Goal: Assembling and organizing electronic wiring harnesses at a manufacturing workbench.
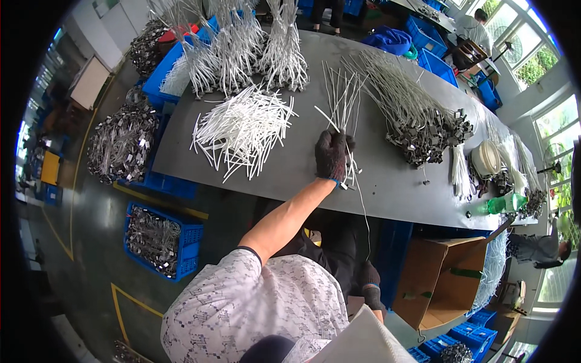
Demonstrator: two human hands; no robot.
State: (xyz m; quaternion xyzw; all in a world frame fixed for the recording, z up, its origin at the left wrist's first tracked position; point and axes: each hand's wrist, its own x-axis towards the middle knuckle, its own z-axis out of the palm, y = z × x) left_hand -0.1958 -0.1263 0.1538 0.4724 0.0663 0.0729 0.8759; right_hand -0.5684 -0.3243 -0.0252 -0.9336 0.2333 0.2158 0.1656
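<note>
My left hand [331,155], in a dark knit glove, is closed round a loose bunch of thin wires [344,100] on the grey table [302,169]. Some wires in the bunch carry white sleeves, and small pale ends stick out below my fist. A single thin wire [365,212] hangs from there over the table's front edge. It runs down to my gloved right hand [369,276], low beside my legs, whose fingers are closed at the wire's end. Left of the bunch lies a heap of short white tubes [242,133]. To the right spreads a pile of grey wires with dark connectors [423,130].
Tied wire bundles [233,57] stand at the table's back left. A white tape roll [485,158] and a green bottle [507,203] are at the right. Below stand a cardboard box [433,281] and a blue crate of parts [192,245]. Other people work farther off.
</note>
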